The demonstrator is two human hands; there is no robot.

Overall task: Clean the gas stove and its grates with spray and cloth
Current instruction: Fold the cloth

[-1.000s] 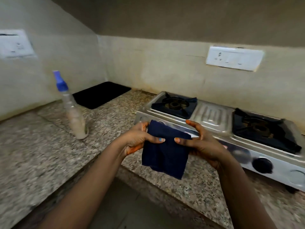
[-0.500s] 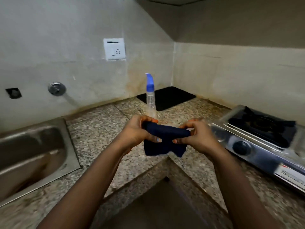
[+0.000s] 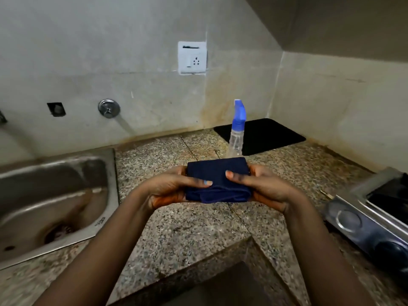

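change: since half a second ago the view has swung left, bringing more of the steel sink (image 3: 55, 195) into sight and pushing the steel gas stove (image 3: 371, 215) to the right edge; the cloth is folded more neatly.
cloth: dark navy folded cloth (image 3: 217, 180), held above the speckled granite counter (image 3: 187, 230), near the corner.
hands: left hand (image 3: 170, 188) and right hand (image 3: 268, 188) each grip one end, thumbs on top, fingers curled beneath.
spray: clear plastic spray bottle with blue nozzle (image 3: 237, 129), upright just beyond the cloth, untouched.
far: black mat (image 3: 271, 134); white wall socket (image 3: 192, 57).
progress: judged early; cloth is being readied, while spraying and wiping stove and grates remain.
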